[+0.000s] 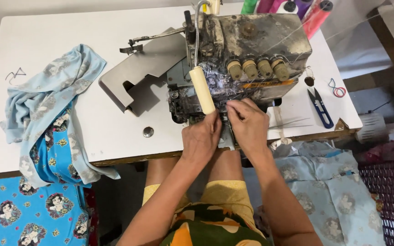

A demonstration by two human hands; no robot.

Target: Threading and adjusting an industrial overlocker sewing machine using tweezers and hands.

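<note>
One white table carries one grey, worn overlock sewing machine; every place below is taken from that machine.

Left of the machine: one heap of pale blue printed fabric, draped over the table's front edge. Below and to the right of the machine, off the table: one more pile of the same cloth.

On the machine's front face: four beige tension knobs in a row. One cream lamp tube on a flexible neck hangs over the machine's front left.

Right of the machine: one blue-handled thread snip, then one small loop of red and blue bands beyond it. Behind the machine: several thread cones; the count is unclear at the frame edge.

Step in hand, as judged: threading or clearing thread at the machine's front lower opening. Left hand and right hand sit close together there, fingertips pressed together as if pinching fine thread; the thread itself is barely visible. Next move likely calls for fine, steady fingertip guidance, with the tangle at the front being the hazard.
</note>
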